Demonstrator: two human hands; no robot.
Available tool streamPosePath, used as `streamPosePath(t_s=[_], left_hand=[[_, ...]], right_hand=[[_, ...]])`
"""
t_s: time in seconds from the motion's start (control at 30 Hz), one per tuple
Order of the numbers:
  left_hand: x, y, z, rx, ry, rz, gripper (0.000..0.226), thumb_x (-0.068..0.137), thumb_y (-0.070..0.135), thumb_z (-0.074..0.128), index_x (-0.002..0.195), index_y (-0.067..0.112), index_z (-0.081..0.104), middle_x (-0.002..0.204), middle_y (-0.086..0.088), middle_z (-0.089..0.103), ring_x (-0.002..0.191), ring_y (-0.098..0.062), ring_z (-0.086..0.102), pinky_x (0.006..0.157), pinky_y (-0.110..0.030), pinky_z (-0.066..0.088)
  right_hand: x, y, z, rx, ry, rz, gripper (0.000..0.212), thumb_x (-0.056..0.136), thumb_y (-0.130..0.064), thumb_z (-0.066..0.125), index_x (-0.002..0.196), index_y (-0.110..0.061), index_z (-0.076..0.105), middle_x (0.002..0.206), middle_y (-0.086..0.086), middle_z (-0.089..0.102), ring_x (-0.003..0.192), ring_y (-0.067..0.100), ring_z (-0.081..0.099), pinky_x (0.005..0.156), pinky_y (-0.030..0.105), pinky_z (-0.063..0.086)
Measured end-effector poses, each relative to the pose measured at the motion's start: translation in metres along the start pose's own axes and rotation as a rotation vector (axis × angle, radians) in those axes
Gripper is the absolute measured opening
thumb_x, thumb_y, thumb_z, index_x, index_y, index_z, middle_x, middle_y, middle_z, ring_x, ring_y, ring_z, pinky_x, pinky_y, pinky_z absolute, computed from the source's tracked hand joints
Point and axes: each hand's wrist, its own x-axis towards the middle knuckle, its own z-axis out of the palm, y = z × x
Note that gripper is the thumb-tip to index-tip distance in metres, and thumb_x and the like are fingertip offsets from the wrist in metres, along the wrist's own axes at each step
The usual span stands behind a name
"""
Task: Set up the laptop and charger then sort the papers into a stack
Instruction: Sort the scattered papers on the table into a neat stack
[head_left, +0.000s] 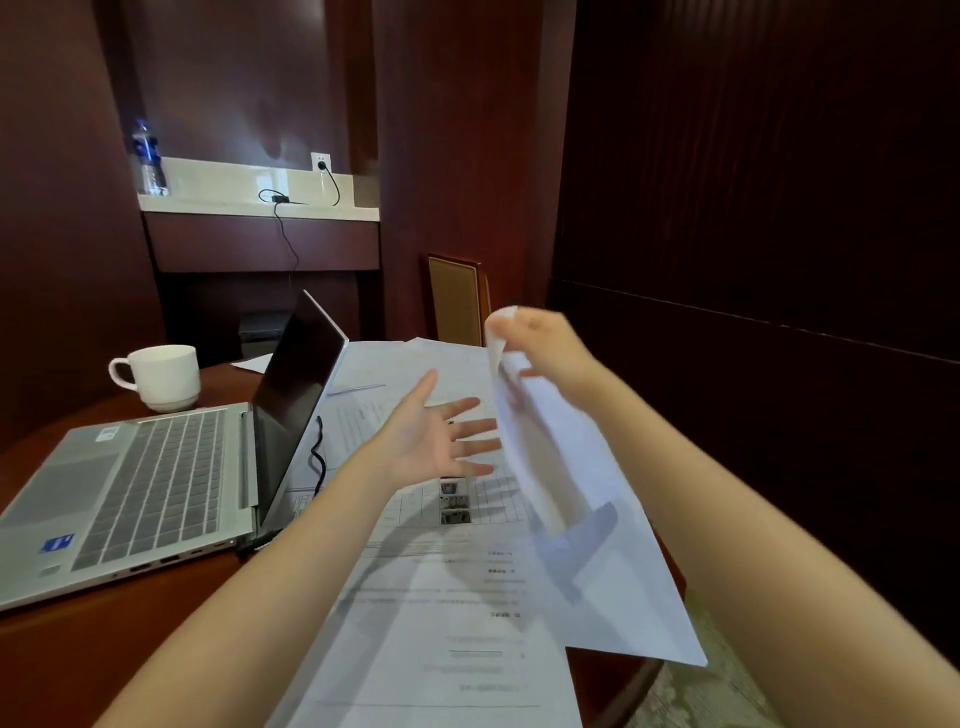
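Holding one sheet (582, 493) above the spread papers (441, 597).
Pinches the sheet's top edge in the right hand (548, 348), fingers (519, 325) curled round it, lower corner hanging past the tabletop (130, 649) edge. Spreads the left hand (436, 441) palm up, straight-fingered and holding nothing, just beside the sheet, over papers lying loose right of the laptop (156, 483). Laptop open at left, screen dark; black cable (318, 457) by its hinge, probably the lead climbing to the brick (280, 198) on the shelf (218, 182) and the socket (320, 162), though hidden behind the screen. White cup (161, 376) behind the laptop; bottle (149, 158) on the shelf.
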Motion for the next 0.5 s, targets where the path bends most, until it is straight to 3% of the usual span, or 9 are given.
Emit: streamPosePath(t_s=[0.07, 0.13, 0.2, 0.27, 0.37, 0.43, 0.5], left_hand=[[-0.001, 0.001, -0.006, -0.047, 0.029, 0.006, 0.07, 0.089, 0.065, 0.032, 0.121, 0.005, 0.051, 0.092, -0.013, 0.067, 0.071, -0.027, 0.071, 0.061, -0.04, 0.059], [-0.002, 0.0, -0.014, -0.036, 0.082, -0.009, 0.065, 0.09, 0.062, 0.037, 0.107, 0.002, 0.057, 0.081, -0.012, 0.07, 0.066, -0.024, 0.071, 0.056, -0.033, 0.058], [-0.005, -0.001, -0.022, 0.12, 0.173, -0.042, 0.047, 0.095, 0.046, 0.04, 0.103, 0.004, 0.058, 0.076, -0.009, 0.069, 0.066, -0.02, 0.069, 0.055, -0.027, 0.056], [-0.006, -0.004, -0.027, 0.386, 0.249, -0.098, 0.024, 0.098, 0.022, 0.041, 0.104, 0.005, 0.057, 0.076, -0.006, 0.068, 0.068, -0.016, 0.066, 0.054, -0.024, 0.055], [-0.008, -0.012, -0.032, 0.579, 0.319, -0.13, 0.017, 0.091, -0.002, 0.046, 0.099, 0.001, 0.06, 0.076, -0.008, 0.067, 0.067, -0.015, 0.065, 0.052, -0.022, 0.057], [-0.011, -0.013, -0.036, 0.579, 0.366, -0.062, 0.021, 0.086, -0.012, 0.045, 0.087, -0.001, 0.063, 0.073, -0.011, 0.065, 0.06, -0.017, 0.064, 0.047, -0.023, 0.055], [-0.011, -0.013, -0.042, 0.505, 0.424, 0.039, 0.027, 0.084, -0.019, 0.039, 0.085, -0.002, 0.06, 0.08, -0.013, 0.06, 0.066, -0.025, 0.06, 0.056, -0.03, 0.054]], right_hand=[[-0.009, 0.01, 0.012, -0.055, -0.161, 0.035, 0.027, 0.092, -0.026, 0.056, 0.09, 0.001, 0.062, 0.084, 0.001, 0.054, 0.079, 0.01, 0.052, 0.072, 0.031, 0.042], [-0.017, 0.016, 0.023, -0.073, -0.328, 0.091, 0.025, 0.091, -0.026, 0.059, 0.071, -0.011, 0.055, 0.074, -0.006, 0.049, 0.074, 0.007, 0.05, 0.075, 0.028, 0.042], [-0.025, 0.023, 0.034, -0.137, -0.472, 0.105, 0.031, 0.09, -0.023, 0.061, 0.061, -0.018, 0.052, 0.065, -0.008, 0.045, 0.062, 0.004, 0.046, 0.069, 0.021, 0.039], [-0.033, 0.032, 0.041, -0.255, -0.577, 0.133, 0.025, 0.089, -0.026, 0.062, 0.067, -0.013, 0.063, 0.065, -0.008, 0.054, 0.064, 0.002, 0.049, 0.07, 0.017, 0.038], [-0.037, 0.042, 0.045, -0.337, -0.638, 0.191, 0.036, 0.089, -0.031, 0.062, 0.055, -0.024, 0.056, 0.05, -0.019, 0.051, 0.054, -0.007, 0.048, 0.063, 0.013, 0.034], [-0.038, 0.044, 0.045, -0.315, -0.618, 0.21, 0.03, 0.089, -0.038, 0.06, 0.06, -0.028, 0.061, 0.064, -0.02, 0.058, 0.065, -0.006, 0.054, 0.063, 0.011, 0.036], [-0.034, 0.052, 0.039, -0.276, -0.54, 0.244, 0.026, 0.091, -0.04, 0.056, 0.077, -0.02, 0.066, 0.088, -0.009, 0.063, 0.082, 0.004, 0.057, 0.062, 0.007, 0.039]])
